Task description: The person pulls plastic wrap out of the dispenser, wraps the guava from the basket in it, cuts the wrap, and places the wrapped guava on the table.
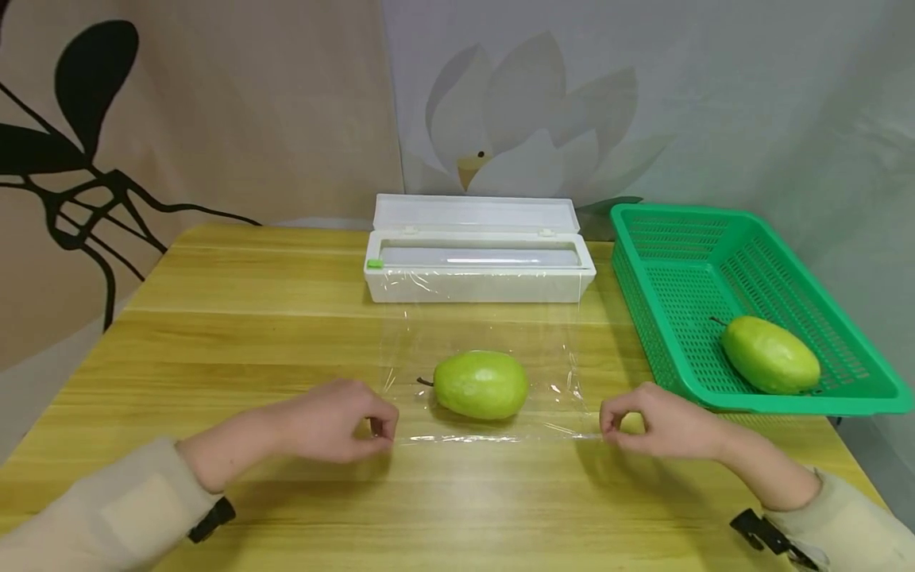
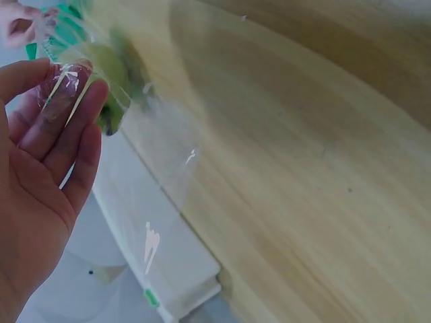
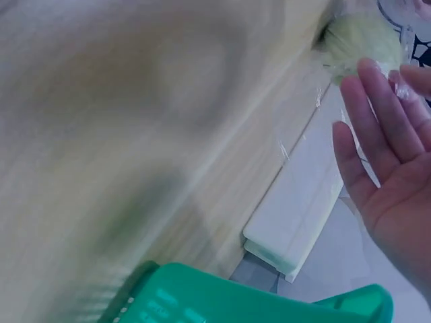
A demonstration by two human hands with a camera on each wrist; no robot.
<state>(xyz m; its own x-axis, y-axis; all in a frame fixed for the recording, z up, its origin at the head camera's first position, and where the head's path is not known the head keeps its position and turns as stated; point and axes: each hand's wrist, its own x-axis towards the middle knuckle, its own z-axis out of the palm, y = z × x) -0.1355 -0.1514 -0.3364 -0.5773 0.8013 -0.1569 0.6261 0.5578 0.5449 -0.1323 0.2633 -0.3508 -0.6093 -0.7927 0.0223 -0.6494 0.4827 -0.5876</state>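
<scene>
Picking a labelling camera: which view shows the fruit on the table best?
Head: the fruit shows whole and sharp, stem included. Left wrist shows it blurred, partly behind the left hand; right wrist shows it pale and blurred, partly behind the right hand.

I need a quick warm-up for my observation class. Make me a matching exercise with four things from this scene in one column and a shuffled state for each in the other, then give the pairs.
Column one
1. Left hand
2. White box
3. Green basket
4. Plastic film

Column two
A. Holding one green fruit
B. See-through, running out from the box
C. Pinching an edge of the film
D. Lid raised, roll inside

Pairs: 1-C, 2-D, 3-A, 4-B
</scene>
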